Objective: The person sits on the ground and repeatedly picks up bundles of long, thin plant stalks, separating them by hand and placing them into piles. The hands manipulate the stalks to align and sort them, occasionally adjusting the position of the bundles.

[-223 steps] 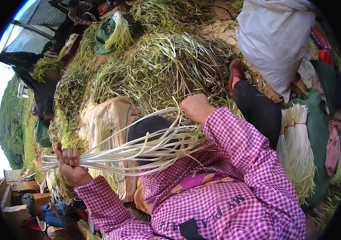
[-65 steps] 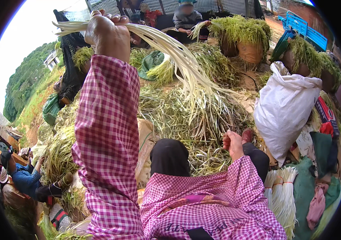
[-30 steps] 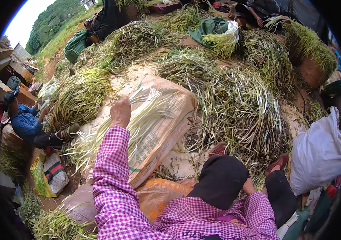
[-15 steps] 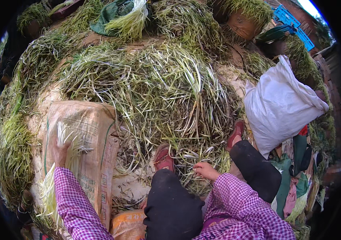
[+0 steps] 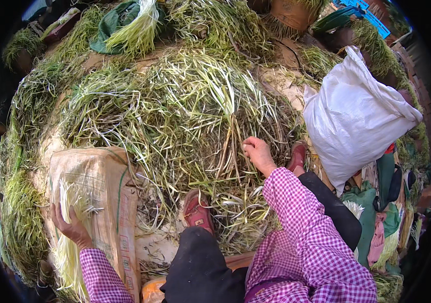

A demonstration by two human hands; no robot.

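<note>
Left hand [image 5: 75,231]: relaxed, fingers spread, not gripping. It's at the pale stalks [image 5: 67,255], over their right side; can't tell if the palm touches them. Those stalks lie loosely bunched, lengthwise, on the left part of the tan sack [image 5: 106,174], which is flat on the ground left of the person's bent knee.

Right hand [image 5: 259,154]: fingers curled in, thumb against them, over the right-hand edge of the big stalk pile [image 5: 175,101]. Can't tell if it's pinching a stalk or just curled.

Big pile: tangled green and white stalks, browner near the right hand, spread ahead of both feet. One red shoe [image 5: 198,212] is at the pile's near edge, the other [image 5: 298,155] just right of the right hand.

White sack [image 5: 359,116] stands upright but leaning, right of the pile. Orange bag [image 5: 151,291] at bottom, beside the tan sack. Far side: a pale bundle [image 5: 137,33] on green cloth [image 5: 111,31].
</note>
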